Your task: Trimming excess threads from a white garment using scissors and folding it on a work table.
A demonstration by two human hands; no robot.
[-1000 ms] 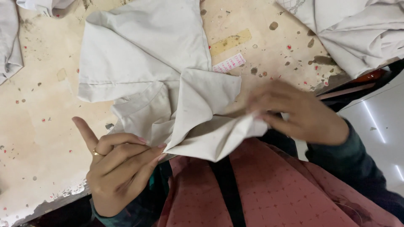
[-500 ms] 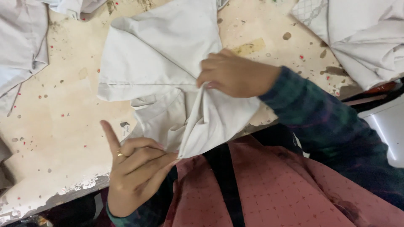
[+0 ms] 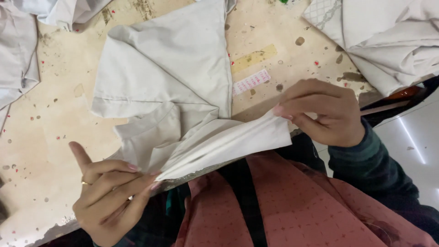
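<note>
A pale grey cloth piece (image 3: 169, 87) lies on a stained beige worktable (image 3: 41, 132), its near end pulled over the front edge toward my lap. My left hand (image 3: 107, 194) pinches the cloth's lower left corner between thumb and fingers, index finger pointing up, a ring on one finger. My right hand (image 3: 320, 112) grips the cloth's folded right end at the table edge. Between the two hands the fabric is stretched into a long fold.
More pale cloth is heaped at the top right (image 3: 388, 41) and along the left edge (image 3: 18, 55). A small printed paper label (image 3: 251, 82) and a strip of yellow tape (image 3: 254, 58) sit on the table. A pink dotted garment (image 3: 302, 206) covers my lap.
My right hand has slid from the middle of the cloth out to the right, drawing the fold long and taut. My left hand keeps its pinch on the corner.
</note>
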